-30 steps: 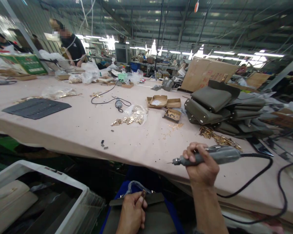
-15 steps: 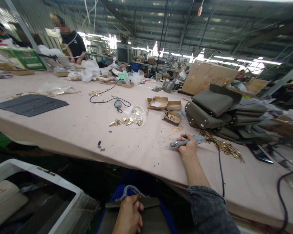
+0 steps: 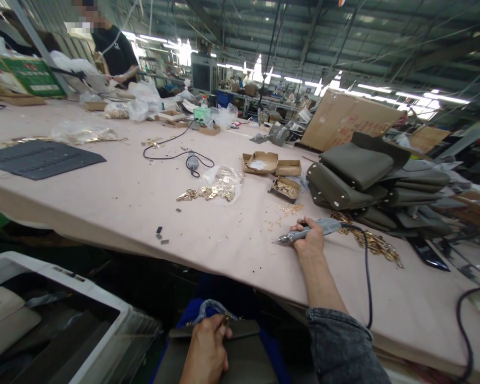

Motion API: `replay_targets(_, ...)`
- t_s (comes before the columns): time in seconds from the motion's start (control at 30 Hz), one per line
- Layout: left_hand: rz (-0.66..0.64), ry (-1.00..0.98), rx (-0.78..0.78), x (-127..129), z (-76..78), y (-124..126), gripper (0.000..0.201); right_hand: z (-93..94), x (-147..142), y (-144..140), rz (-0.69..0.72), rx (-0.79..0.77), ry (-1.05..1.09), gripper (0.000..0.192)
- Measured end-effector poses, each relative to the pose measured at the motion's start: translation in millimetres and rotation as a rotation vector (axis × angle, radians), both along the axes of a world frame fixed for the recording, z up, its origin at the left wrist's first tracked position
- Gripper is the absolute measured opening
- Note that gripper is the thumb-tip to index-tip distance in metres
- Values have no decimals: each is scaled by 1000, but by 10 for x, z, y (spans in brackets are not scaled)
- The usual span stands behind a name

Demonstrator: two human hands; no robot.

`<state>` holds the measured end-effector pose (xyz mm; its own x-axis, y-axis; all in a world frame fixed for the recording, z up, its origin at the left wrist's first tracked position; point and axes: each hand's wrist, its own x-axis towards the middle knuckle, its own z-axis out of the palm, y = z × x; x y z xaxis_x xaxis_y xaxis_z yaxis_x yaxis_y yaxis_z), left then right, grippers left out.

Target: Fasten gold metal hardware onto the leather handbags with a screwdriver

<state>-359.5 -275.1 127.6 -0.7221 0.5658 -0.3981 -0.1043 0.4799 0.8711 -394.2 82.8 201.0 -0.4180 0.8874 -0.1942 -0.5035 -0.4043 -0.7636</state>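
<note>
Head view: right hand (image 3: 310,242) rests on the surface (image 3: 124,202), its grip clenched around a corded rotary tool (image 3: 310,230). Left hand (image 3: 205,349), lower down, pinches a small brass piece (image 3: 225,320) against an olive bag (image 3: 248,360).

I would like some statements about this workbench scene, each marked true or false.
1. The right hand grips a corded electric screwdriver on the table. True.
2. The left hand holds scissors. False: it pinches a small gold fitting at the edge of a dark bag.
3. Finished bags are stacked right of the screwdriver. True.
4. The brass parts lie in a metal bowl. False: they lie loose on plastic.
</note>
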Motion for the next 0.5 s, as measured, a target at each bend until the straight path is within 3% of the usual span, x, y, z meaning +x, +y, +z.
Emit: replay_targets(0.5,-3,2,-16,-20,40,-27,29,72,-31,-76,-62,-18,-35,21)
